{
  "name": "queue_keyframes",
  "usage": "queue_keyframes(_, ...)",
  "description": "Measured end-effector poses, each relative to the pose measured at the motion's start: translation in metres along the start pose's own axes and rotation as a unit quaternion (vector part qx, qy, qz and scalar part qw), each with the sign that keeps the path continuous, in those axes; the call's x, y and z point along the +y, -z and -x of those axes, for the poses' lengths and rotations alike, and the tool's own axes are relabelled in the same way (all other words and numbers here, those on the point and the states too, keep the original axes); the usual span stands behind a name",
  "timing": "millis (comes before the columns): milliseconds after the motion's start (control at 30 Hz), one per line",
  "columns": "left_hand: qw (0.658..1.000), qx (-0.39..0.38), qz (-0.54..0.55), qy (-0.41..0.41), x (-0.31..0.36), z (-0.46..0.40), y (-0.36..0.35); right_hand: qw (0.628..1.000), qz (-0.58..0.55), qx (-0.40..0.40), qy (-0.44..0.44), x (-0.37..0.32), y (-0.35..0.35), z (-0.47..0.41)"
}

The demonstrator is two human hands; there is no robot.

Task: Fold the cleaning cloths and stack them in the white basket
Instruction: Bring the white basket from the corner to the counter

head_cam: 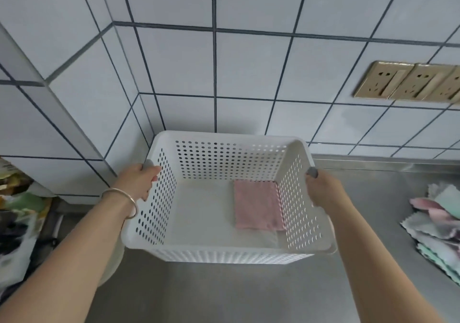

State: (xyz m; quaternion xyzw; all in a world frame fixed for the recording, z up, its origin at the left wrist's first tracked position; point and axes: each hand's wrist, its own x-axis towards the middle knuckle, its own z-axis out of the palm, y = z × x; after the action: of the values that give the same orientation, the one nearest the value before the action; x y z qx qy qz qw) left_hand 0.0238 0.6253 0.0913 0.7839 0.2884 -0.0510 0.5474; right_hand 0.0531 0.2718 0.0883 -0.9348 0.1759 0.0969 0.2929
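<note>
While the white basket (pixel 225 254) hangs tilted above the steel counter (pixel 249 293), a jolt could slide the folded pink cloth (pixel 257 204) off its right-hand spot on the floor. Left hand (pixel 139 182) and right hand (pixel 321 188) each clasp a side rim, fingers curled closed; unfolded cloths (pixel 438 225) wait at the far right.

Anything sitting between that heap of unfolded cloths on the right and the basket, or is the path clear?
Nothing visible blocks it. Only bare steel counter lies between the cloth pile and the white basket. Both hands, left hand and right hand, grip the basket's sides. One folded pink cloth lies inside.
</note>
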Motion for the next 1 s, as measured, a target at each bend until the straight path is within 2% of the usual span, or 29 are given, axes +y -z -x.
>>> queue_keyframes(267, 0.998, -0.002, -0.016, 0.053, 0.015, -0.057, 0.004, 0.999, -0.041, 0.002, 0.011, -0.025, -0.005, -0.041)
queue_keyframes(700, 0.993, 0.049, -0.111, -0.003, 0.009, -0.065, 0.004, 0.999, -0.039, 0.011, 0.021, -0.032, -0.023, -0.054)
queue_keyframes(767, 0.967, 0.085, -0.232, -0.054, 0.014, -0.05, 0.0, 0.999, -0.046, 0.001, 0.013, -0.034, -0.02, -0.053)
queue_keyframes(867, 0.882, 0.134, -0.434, -0.122, 0.024, -0.026, -0.003, 0.998, -0.055, 0.01, 0.014, -0.038, -0.012, -0.041)
queue_keyframes(967, 0.842, 0.147, -0.5, -0.138, 0.043, 0.003, -0.01, 0.994, -0.023, 0.088, 0.056, -0.034, 0.001, -0.012)
queue_keyframes(1000, 0.836, 0.153, -0.499, -0.167, 0.05, 0.017, -0.017, 0.989, -0.034, 0.124, 0.079, -0.029, 0.004, 0.0)
